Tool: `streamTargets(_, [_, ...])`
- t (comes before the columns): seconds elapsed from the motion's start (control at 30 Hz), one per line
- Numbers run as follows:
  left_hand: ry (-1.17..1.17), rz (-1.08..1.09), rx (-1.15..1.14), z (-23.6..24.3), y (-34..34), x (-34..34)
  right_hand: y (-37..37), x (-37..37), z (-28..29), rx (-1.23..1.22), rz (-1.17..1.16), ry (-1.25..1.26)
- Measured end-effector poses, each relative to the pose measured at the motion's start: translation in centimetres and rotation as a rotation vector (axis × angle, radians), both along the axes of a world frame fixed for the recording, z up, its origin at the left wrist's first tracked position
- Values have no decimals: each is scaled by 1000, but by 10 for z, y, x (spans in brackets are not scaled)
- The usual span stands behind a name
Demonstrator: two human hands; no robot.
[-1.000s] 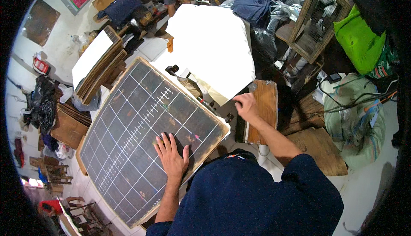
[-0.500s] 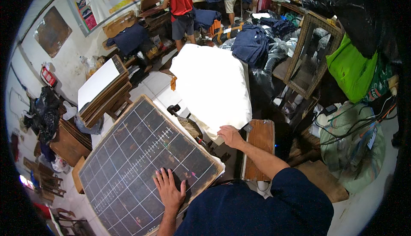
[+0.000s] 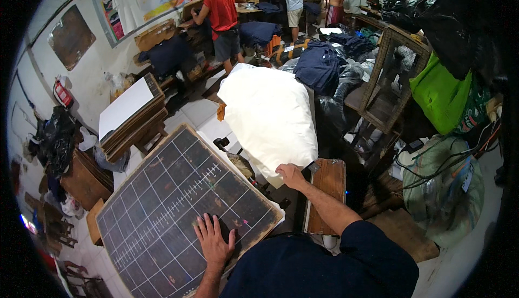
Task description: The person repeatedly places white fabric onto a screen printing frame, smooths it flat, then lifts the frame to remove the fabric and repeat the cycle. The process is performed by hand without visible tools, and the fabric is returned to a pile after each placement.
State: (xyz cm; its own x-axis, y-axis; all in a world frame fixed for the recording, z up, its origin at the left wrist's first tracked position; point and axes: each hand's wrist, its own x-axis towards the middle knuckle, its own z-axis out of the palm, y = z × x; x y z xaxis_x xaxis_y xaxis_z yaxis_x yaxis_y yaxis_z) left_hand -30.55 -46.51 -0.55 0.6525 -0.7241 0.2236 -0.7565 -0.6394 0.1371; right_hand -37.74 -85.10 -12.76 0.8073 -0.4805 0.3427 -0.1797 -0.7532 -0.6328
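Note:
My left hand (image 3: 214, 240) lies flat with spread fingers on a dark board (image 3: 162, 211) ruled with a white grid and a scale of short marks. At the near corner of a pile of white cloth (image 3: 270, 117), my right hand (image 3: 292, 176) has its fingers curled over the edge, closed on the fabric. The thumb side is partly hidden, so how many layers it grips is not clear. The white cloth spreads away from me, just right of the gridded board.
Right of the cloth stands a small wooden table (image 3: 327, 192). Stacked boards with a white sheet (image 3: 127, 106) sit at left. Dark folded garments (image 3: 318, 66) and a wooden frame (image 3: 394, 79) lie beyond. A person in a red top (image 3: 221, 10) and others stand at the back.
The view has tilted up slightly, and the white cloth looks less glaring. My hands hold nearly the same places. The person in red has shifted posture at the far table.

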Motion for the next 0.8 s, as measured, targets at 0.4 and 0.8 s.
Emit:
streamTargets(0.4, [21, -11, -31, -6, 5, 2, 13, -21, 8, 62, 79, -2])
streamTargets(0.8, [8, -3, -145, -1, 0, 6, -2, -10, 21, 126, -37, -9])
